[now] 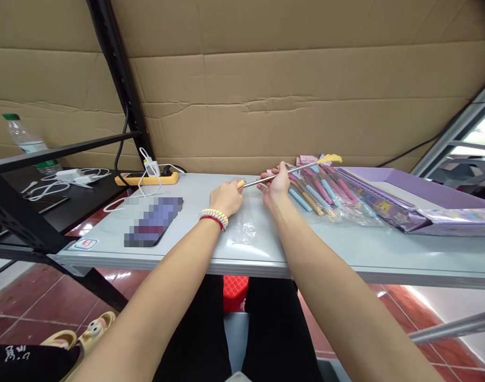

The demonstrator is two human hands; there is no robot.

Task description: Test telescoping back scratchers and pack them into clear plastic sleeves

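A thin metal rod with yellow ends [262, 179] slants up to the right between my hands. My left hand [226, 197] is closed around its near yellow end. Further up the shaft, my right hand [279, 183] grips the metal, fingers curled. Past it sticks out the far yellow tip [330, 158], which is shaped and wider than the shaft. A clear plastic bag [246, 228] lies flat on the table between my forearms. Right of my right hand are several blue, pink and yellow sticks in clear wrappers [322, 191].
An open purple box [425, 215] stands on the right of the grey table [210, 246]. A phone [153, 222] lies left, before a yellow power strip [147, 179] with white chargers. Black metal rack bars [27, 212] flank the left, with a bottle [29, 143] beyond. Cardboard [266, 79] lines the back.
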